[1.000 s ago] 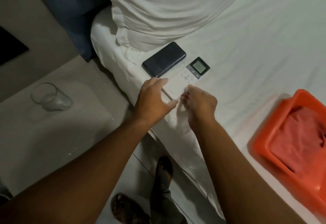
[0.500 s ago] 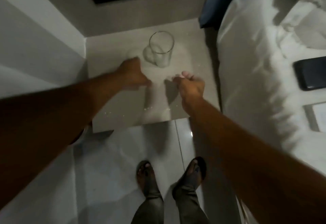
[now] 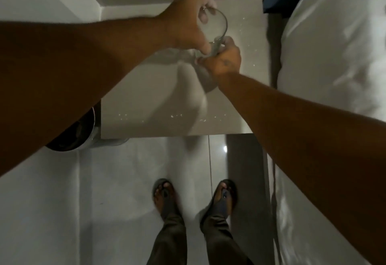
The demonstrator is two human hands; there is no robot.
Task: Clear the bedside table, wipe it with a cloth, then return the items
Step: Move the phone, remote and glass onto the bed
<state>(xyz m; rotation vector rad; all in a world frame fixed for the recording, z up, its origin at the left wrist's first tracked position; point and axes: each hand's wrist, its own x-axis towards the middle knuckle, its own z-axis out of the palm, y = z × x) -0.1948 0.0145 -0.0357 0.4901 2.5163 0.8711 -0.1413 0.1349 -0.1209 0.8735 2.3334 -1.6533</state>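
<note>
Glass (image 3: 217,33) is gripped by left hand (image 3: 186,24), fingers wrapped round it, and pinched low by right hand (image 3: 224,58) over table (image 3: 146,106). Clearing step judged underway; next, glass must be carried off to bed (image 3: 334,45).

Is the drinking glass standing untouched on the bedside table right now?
No, both the left hand and the right hand grip the glass, which is tilted over the bedside table.
</note>
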